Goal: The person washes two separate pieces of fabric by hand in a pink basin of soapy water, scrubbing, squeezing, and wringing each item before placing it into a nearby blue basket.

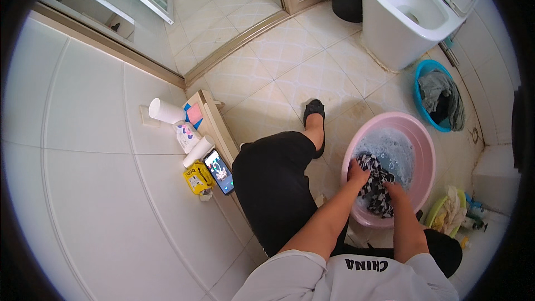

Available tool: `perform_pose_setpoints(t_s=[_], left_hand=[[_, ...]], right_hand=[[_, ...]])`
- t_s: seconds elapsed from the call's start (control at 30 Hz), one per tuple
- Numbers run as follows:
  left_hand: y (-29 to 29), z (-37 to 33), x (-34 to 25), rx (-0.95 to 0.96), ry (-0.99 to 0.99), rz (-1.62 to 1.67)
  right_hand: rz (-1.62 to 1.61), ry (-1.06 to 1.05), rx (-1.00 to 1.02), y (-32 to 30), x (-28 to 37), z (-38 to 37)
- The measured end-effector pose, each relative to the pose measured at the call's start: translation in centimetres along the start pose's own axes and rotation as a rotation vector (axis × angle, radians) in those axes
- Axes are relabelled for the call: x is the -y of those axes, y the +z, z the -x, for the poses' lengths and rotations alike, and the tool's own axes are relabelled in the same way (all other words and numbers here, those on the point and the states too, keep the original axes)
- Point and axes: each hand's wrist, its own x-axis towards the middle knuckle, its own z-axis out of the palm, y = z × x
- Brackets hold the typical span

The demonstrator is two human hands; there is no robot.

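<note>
A pink basin (428,156) stands on the floor in front of me, with foamy water (397,146) inside. A black-and-white patterned cloth (379,185) lies bunched in the water, partly under suds. My left hand (358,173) grips its left edge, the thumb on top and the fingertips partly hidden in the fabric. At the cloth's right side my right hand (394,190) is closed on a fold, and most of its fingers are out of sight. Both forearms reach over the near rim.
Right of the pink basin sit a blue basin (424,112) with dark and grey clothes and a green basin (432,214) with pale cloth. A toilet (390,39) and black bin (346,5) stand beyond. A wooden bench (214,117) at left holds a phone (218,171) and tissue packs.
</note>
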Motion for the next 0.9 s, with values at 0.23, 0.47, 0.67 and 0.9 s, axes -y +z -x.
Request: perform_pose_setpoints(t_s=[0.23, 0.47, 0.67, 0.9], left_hand=[[0.5, -0.9, 0.6, 0.013, -0.025, -0.01], [1.2, -1.3, -0.4, 0.022, -0.138, -0.085], [2.1, -2.1, -1.2, 0.076, -0.153, -0.116], [3.0, -4.9, 2.6, -0.136, -0.106, 0.262]], right_hand=[[0.232, -0.321, -0.155, 2.1, 0.4, -2.3], [0.442, -0.188, -0.122, 3.5, -5.2, -14.4], [1.341, -0.323, 0.013, 1.2, -6.5, -20.4], [-0.048, -0.549, 0.098, 1.0, 2.7, 0.9]])
